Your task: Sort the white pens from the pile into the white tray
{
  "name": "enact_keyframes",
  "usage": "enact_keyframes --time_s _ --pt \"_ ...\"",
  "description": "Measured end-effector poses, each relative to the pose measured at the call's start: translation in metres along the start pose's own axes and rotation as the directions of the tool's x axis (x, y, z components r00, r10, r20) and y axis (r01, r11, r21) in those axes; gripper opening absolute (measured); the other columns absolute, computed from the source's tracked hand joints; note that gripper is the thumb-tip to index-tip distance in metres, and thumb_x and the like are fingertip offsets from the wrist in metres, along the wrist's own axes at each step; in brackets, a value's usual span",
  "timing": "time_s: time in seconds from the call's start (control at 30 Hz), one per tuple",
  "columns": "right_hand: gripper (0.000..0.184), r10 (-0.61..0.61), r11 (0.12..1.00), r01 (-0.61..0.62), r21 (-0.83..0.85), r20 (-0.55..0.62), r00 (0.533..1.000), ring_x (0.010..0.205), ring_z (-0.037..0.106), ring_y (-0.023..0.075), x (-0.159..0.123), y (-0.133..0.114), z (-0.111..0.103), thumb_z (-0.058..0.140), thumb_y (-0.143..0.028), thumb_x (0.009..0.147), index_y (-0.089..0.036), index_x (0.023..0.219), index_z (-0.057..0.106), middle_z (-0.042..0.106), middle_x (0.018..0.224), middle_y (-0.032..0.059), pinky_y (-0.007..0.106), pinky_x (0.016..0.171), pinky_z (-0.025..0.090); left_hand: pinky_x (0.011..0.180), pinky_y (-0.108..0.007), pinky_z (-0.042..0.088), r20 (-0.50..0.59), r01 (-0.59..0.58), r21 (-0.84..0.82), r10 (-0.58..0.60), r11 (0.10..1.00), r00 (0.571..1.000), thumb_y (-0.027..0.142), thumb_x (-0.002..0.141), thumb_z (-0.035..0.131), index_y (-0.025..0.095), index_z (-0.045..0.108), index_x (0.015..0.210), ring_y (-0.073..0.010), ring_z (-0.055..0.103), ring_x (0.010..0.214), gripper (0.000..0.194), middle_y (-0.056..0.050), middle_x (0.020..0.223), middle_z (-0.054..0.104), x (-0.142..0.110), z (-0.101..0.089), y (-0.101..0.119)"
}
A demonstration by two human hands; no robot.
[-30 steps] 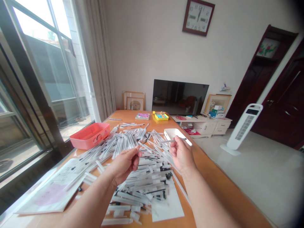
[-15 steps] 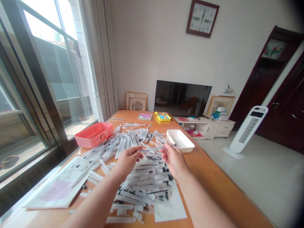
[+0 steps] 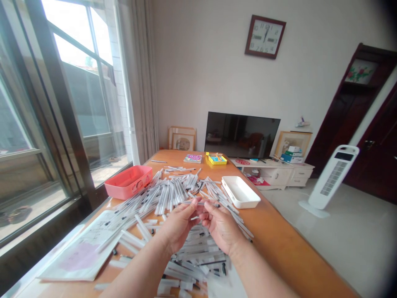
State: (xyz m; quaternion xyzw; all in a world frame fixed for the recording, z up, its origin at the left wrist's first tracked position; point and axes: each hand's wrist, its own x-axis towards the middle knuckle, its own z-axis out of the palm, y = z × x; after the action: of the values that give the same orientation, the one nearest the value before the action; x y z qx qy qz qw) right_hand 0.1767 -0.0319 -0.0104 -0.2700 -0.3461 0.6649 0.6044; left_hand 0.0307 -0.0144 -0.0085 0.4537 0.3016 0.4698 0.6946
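My left hand (image 3: 182,220) and my right hand (image 3: 221,225) are close together over the heap of pen parts. A thin clear pen (image 3: 201,203) lies level between them, its dark end sticking out past my right fingers. Both hands pinch it with thumb and fingertips. A small whitish piece (image 3: 194,218) shows beneath my left thumb; what it is I cannot make out. Below my wrists lie loose clear tubes and caps (image 3: 186,269), some with black ends. Beyond my hands, several pens (image 3: 172,190) form a fanned pile.
A red plastic basket (image 3: 128,186) stands at the left edge of the wooden table (image 3: 273,248). To the right is a white tray (image 3: 240,194). A paper booklet (image 3: 79,252) lies at the near left. Further back are a yellow box (image 3: 216,159) and a small book (image 3: 192,158).
My hands have come together; the left moved right to meet the pen in my right hand. Both now hold it. The view has shifted slightly.
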Motion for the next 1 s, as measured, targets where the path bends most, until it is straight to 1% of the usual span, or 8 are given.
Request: enact_keyframes --time_s 0.1,0.2,0.27,0.37,0.47,0.63,0.87,1.0 --pt "0.036 0.018 0.998 -0.02 -0.053 -0.039 0.999 0.064 0.064 0.0107 0.0 0.001 0.0 0.068 -0.05 0.085 -0.017 0.1 0.07 0.075 0.096 0.0112 0.017 0.049 0.044 0.083 -0.033 0.051 -0.057 -0.022 -0.123 0.015 0.992 0.998 0.049 0.088 0.063 0.018 0.064 0.118 -0.0217 0.068 0.098 0.043 -0.012 0.108 0.073 0.003 -0.004 0.002" --pt "0.047 -0.015 0.991 -0.008 -0.135 -0.169 0.986 0.052 0.059 0.011 0.003 0.001 -0.006 0.059 -0.063 0.086 -0.017 0.088 0.067 0.073 0.077 0.0091 0.017 0.04 0.035 0.084 -0.031 0.052 -0.132 -0.02 -0.172 -0.003 0.985 0.991 0.045 0.088 0.065 0.019 0.065 0.112 -0.0205 0.069 0.101 0.036 -0.01 0.104 0.073 0.004 -0.009 0.006" --pt "0.052 -0.043 0.973 -0.006 -0.233 -0.206 0.978 0.043 0.051 0.0089 0.004 0.001 -0.009 0.055 -0.068 0.086 -0.017 0.081 0.063 0.068 0.065 0.0056 0.017 0.037 0.027 0.083 -0.029 0.052 -0.152 -0.014 -0.195 -0.016 0.981 0.988 0.043 0.088 0.066 0.019 0.065 0.111 -0.0193 0.07 0.099 0.033 -0.01 0.101 0.074 0.005 -0.011 0.008" --pt "0.055 -0.05 0.933 -0.025 -0.359 -0.196 0.979 0.037 0.037 0.0058 0.002 -0.001 -0.008 0.051 -0.07 0.087 -0.017 0.076 0.059 0.058 0.053 -0.0002 0.017 0.036 0.019 0.082 -0.027 0.054 -0.138 -0.013 -0.216 -0.018 0.976 0.99 0.04 0.088 0.067 0.017 0.065 0.11 -0.0184 0.071 0.095 0.031 -0.009 0.097 0.074 0.005 -0.01 0.008" --pt "0.05 -0.05 0.921 -0.019 -0.389 -0.167 0.985 0.039 0.03 0.0048 0.0 -0.001 -0.005 0.054 -0.065 0.088 -0.017 0.074 0.055 0.049 0.051 -0.004 0.017 0.038 0.015 0.081 -0.027 0.056 -0.136 -0.011 -0.222 -0.02 0.975 0.991 0.037 0.088 0.068 0.016 0.065 0.107 -0.0187 0.072 0.092 0.028 -0.009 0.094 0.074 0.004 -0.008 0.006" --pt "0.045 -0.107 0.88 0.037 -0.474 -0.122 0.987 0.043 0.03 0.0062 0.002 0.002 -0.007 0.054 -0.061 0.09 -0.019 0.074 0.053 0.045 0.054 -0.0049 0.02 0.04 0.018 0.075 -0.025 0.058 -0.176 -0.024 -0.221 -0.016 0.975 0.984 0.033 0.088 0.068 0.015 0.066 0.102 -0.018 0.073 0.087 0.022 -0.008 0.088 0.073 0.005 -0.007 0.008" --pt "0.038 -0.248 0.659 0.201 -0.725 0.043 0.968 0.052 0.048 0.0098 -0.005 0.0 -0.004 0.051 -0.055 0.094 -0.02 0.08 0.052 0.056 0.065 -0.0026 0.023 0.05 0.039 0.063 -0.021 0.056 -0.298 -0.043 -0.21 -0.022 0.977 0.954 0.033 0.088 0.069 0.015 0.065 0.094 -0.0149 0.072 0.073 0.02 -0.006 0.077 0.07 0.007 -0.008 0.008" --pt "0.041 -0.193 0.689 0.126 -0.714 -0.012 0.981 0.047 0.049 0.0102 -0.005 0.002 -0.005 0.044 -0.059 0.096 -0.02 0.084 0.053 0.059 0.064 -0.0021 0.022 0.045 0.036 0.065 -0.022 0.057 -0.293 -0.053 -0.198 -0.007 0.979 0.956 0.035 0.087 0.07 0.015 0.065 0.092 -0.0151 0.072 0.072 0.022 -0.006 0.077 0.069 0.006 -0.007 0.008"
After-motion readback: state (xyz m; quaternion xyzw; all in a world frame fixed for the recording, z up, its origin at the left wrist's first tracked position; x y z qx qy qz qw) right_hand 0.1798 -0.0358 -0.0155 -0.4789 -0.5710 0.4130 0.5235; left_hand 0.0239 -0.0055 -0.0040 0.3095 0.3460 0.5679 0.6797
